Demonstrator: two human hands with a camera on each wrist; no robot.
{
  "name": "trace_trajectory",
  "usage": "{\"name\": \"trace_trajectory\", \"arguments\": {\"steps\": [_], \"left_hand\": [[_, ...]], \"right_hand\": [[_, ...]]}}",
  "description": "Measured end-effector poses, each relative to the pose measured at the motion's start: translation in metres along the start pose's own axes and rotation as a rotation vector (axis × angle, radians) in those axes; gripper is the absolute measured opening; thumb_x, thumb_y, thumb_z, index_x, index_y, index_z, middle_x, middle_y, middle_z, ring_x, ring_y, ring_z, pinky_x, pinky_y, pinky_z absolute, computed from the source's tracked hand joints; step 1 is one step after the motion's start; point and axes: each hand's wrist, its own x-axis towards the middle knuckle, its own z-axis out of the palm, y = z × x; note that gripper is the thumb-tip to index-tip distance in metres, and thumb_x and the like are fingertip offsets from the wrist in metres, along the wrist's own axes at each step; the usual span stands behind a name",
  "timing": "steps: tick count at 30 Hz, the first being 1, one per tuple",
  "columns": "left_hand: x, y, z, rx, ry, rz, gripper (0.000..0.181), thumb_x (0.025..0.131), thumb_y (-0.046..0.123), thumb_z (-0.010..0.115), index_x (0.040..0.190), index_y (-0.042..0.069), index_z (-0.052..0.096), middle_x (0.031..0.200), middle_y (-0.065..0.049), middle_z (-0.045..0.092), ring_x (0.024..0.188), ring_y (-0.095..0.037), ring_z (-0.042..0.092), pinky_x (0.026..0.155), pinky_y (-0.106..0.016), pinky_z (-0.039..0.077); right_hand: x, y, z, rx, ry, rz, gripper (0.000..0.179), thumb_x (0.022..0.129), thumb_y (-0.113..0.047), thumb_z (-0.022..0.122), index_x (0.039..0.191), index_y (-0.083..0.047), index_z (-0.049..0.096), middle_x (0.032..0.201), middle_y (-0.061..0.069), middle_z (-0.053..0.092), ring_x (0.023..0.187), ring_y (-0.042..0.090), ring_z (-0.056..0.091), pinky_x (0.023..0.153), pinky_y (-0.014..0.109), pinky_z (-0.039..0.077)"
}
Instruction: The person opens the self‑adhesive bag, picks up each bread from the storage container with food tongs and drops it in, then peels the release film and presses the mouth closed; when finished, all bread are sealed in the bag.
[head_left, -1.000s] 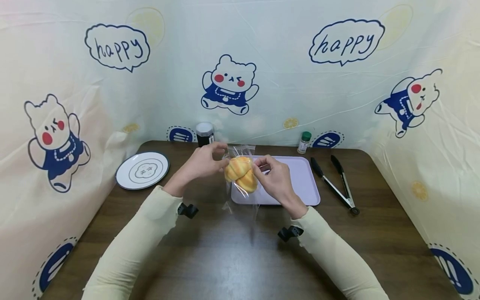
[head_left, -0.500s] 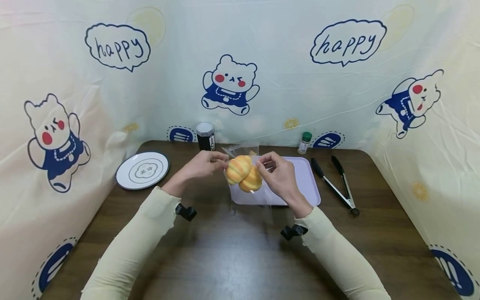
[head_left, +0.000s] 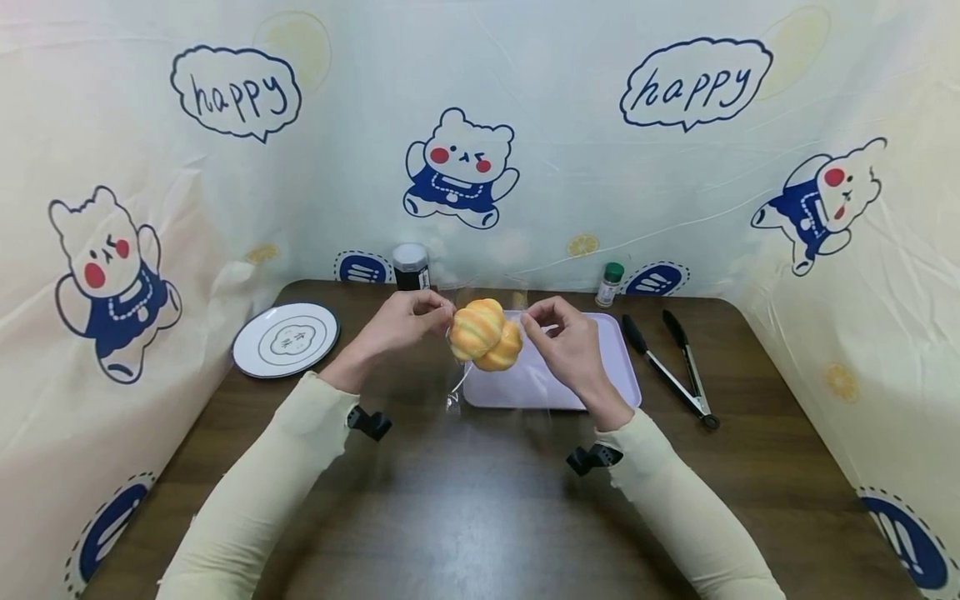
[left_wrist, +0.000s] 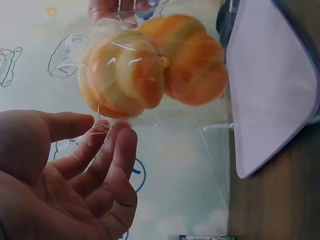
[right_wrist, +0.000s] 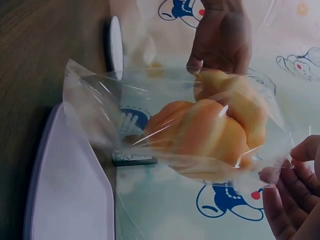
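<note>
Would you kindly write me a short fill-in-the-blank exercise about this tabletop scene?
The left hand and right hand hold bread inside a clear plastic ____.
The small bottle has a ____ cap.
From the person's side, the tongs lie to the ____ of the tray.
Both printed speech bubbles read "____".
Missing words: bag, green, right, happy.

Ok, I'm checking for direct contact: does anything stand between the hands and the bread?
Yes, the clear plastic bag around the bread. The left hand and right hand pinch it from either side; nothing else visible is in the way.
</note>
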Motion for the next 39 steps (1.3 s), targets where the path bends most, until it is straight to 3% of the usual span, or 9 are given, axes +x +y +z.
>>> {"name": "trace_trajectory", "arguments": {"steps": [5,9,16,22,30,35,39], "left_hand": [[-0.004,0.003,-0.003,-0.006,0.072,0.049,0.026,0.097,0.036,0.065,0.109,0.014,0.072,0.109,-0.006,0.071,0.101,-0.027,0.065,0.086,-0.037,0.054],[-0.007,0.006,-0.003,-0.029,0.091,0.073,0.026,0.093,0.036,0.070,0.106,0.015,0.075,0.112,-0.004,0.072,0.103,-0.024,0.065,0.086,-0.035,0.055],[-0.009,0.007,-0.002,-0.050,0.111,0.077,0.031,0.094,0.044,0.066,0.106,0.017,0.075,0.111,-0.002,0.072,0.097,-0.023,0.062,0.076,-0.031,0.054],[-0.012,0.004,-0.007,-0.117,0.193,0.093,0.033,0.096,0.045,0.062,0.106,0.016,0.075,0.110,-0.003,0.073,0.098,-0.018,0.063,0.077,-0.030,0.056],[-0.008,0.007,-0.005,-0.148,0.260,0.175,0.034,0.097,0.042,0.063,0.107,0.011,0.074,0.103,-0.010,0.074,0.092,-0.017,0.066,0.072,-0.026,0.057],[-0.009,0.008,-0.005,-0.142,0.286,0.156,0.035,0.096,0.043,0.063,0.110,0.013,0.075,0.105,-0.009,0.074,0.095,-0.021,0.066,0.073,-0.028,0.056],[-0.011,0.010,-0.006,-0.137,0.298,0.141,0.034,0.096,0.042,0.065,0.107,0.013,0.076,0.107,-0.008,0.074,0.097,-0.029,0.065,0.072,-0.026,0.054]], "right_hand": [[0.003,0.002,-0.005,-0.002,-0.004,0.016,0.015,0.091,-0.022,0.073,0.099,-0.009,0.069,0.091,0.007,0.072,0.085,0.017,0.066,0.066,0.027,0.054],[0.004,0.004,-0.009,-0.006,-0.033,0.037,0.013,0.092,-0.022,0.072,0.101,-0.012,0.071,0.091,0.005,0.072,0.086,0.016,0.064,0.068,0.028,0.054],[0.005,0.007,-0.013,-0.005,-0.119,0.079,0.011,0.093,-0.023,0.070,0.099,-0.014,0.072,0.095,0.004,0.072,0.090,0.017,0.063,0.072,0.034,0.054],[0.008,0.009,-0.017,-0.045,-0.137,0.091,0.012,0.094,-0.027,0.069,0.098,-0.015,0.071,0.094,0.003,0.072,0.089,0.017,0.063,0.074,0.034,0.053],[0.010,0.008,-0.025,-0.015,-0.159,0.105,0.017,0.093,-0.032,0.071,0.096,-0.016,0.072,0.092,0.002,0.073,0.085,0.016,0.064,0.073,0.032,0.053],[0.011,0.009,-0.030,0.007,-0.168,0.114,0.027,0.095,-0.044,0.066,0.096,-0.018,0.074,0.094,0.001,0.075,0.088,0.016,0.065,0.072,0.032,0.053],[0.012,0.010,-0.032,-0.013,-0.141,0.097,0.030,0.096,-0.044,0.064,0.096,-0.016,0.075,0.094,0.003,0.075,0.087,0.017,0.066,0.069,0.032,0.052]]}}
